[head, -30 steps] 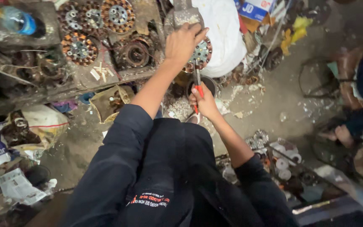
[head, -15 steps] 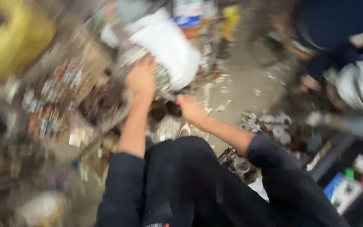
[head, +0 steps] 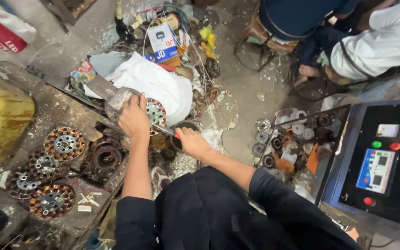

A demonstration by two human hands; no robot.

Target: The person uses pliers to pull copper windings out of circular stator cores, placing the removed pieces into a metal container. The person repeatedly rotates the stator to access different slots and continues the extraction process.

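round copper-wound motor stators (head: 64,144) left on bench | white cloth bundle (head: 156,85) behind left hand (head: 134,119) | grey control box (head: 379,163) right

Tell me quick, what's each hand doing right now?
Left hand: closed on the round stator, holding it steady.
Right hand: closed around a red-handled tool, its tip at the stator.

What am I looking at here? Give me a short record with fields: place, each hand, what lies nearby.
place: cluttered workshop bench and dirty floor
left hand: steadies a round wound motor core on its edge
right hand: grips a red-handled tool, tip at the core
nearby left: four copper-wound cores on the bench
nearby right: control box with coloured buttons
behind: white sack; other seated people
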